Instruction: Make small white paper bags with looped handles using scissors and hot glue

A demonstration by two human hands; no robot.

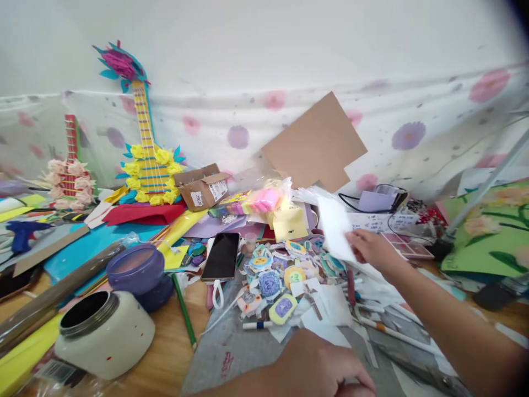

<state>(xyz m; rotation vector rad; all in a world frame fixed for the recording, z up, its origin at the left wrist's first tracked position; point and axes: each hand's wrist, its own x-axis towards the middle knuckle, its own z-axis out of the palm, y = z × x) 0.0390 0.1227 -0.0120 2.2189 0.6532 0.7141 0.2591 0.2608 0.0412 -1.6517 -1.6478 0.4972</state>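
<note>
left hand nearest, fingers curled, cannot tell on what, over a grey mat on the wooden desk; cut paper pieces heaped beyond. right hand pinches a white sheet by the heap. behind, flower-printed sheeting against a pale wall.

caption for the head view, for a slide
Right hand holds white paper near piled paper cutouts; left hand nearer the camera.
</note>
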